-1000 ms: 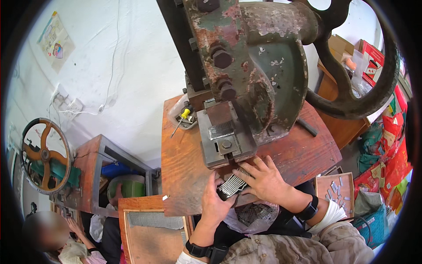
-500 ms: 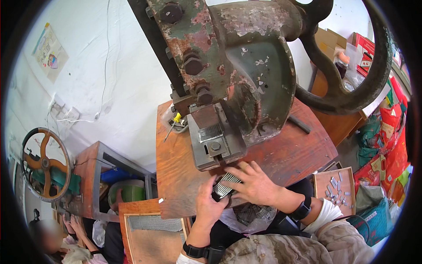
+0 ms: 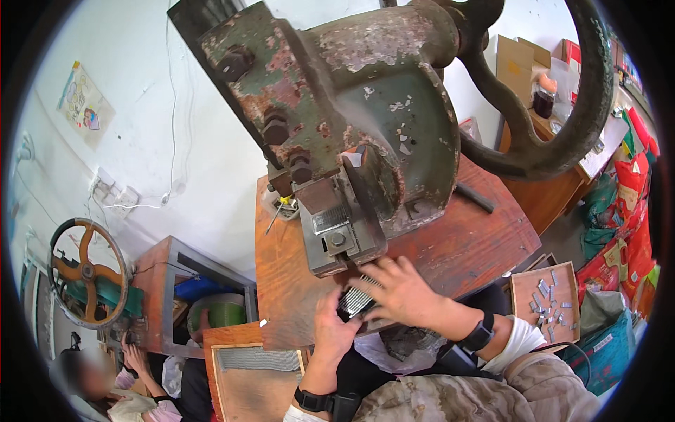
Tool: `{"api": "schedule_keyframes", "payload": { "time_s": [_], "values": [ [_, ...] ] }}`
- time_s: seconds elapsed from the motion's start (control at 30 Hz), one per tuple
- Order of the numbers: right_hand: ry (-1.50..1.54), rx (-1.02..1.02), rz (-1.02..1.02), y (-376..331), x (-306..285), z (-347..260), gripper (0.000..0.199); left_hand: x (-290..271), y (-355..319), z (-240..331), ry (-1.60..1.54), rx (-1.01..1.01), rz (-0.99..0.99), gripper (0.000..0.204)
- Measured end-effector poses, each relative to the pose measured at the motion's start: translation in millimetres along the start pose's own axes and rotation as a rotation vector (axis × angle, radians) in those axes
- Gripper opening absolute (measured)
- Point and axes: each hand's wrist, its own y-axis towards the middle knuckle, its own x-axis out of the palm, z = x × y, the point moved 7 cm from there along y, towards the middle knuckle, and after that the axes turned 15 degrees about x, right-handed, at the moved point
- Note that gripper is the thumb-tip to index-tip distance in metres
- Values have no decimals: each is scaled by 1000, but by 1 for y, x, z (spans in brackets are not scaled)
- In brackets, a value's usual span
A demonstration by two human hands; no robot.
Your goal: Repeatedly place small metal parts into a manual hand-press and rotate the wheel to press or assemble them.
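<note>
My left hand is closed round a dark holder with a row of thin silvery metal strips, at the front edge of the wooden table. The holder's far end is hidden. Over its right side lies my right hand, fingers spread and a little blurred; I cannot tell whether they touch the strips. Just beyond both hands stands the bed of an old green hand press, with a ribbed metal piece on it. Below the table edge, a plastic bag with small grey metal pieces rests at my lap.
At right, a wooden tray has several small metal pieces. Another tray with grey strips sits at lower left. A yellow-handled screwdriver leans by the press. The press's big wheel overhangs the right. Another person's hands show at left.
The view has shifted slightly, so the press appears farther left. My right hand's fingers have spread and moved over the strips. My left hand keeps its grip on the holder.
</note>
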Motion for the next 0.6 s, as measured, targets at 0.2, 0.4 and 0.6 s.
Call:
{"api": "schedule_keyframes", "payload": {
  "time_s": [0.2,0.4,0.6],
  "values": [
    [80,-134,-53,-5,10,-26,65,-2,-4,1,-173,-185,61,95],
    [50,-106,-143,-4,19,-31,76,-1,-4,0,-140,-170,71,95],
    [-22,15,-68,-7,4,1,80,-2,-3,3,-170,-177,68,90]
  ]
}}
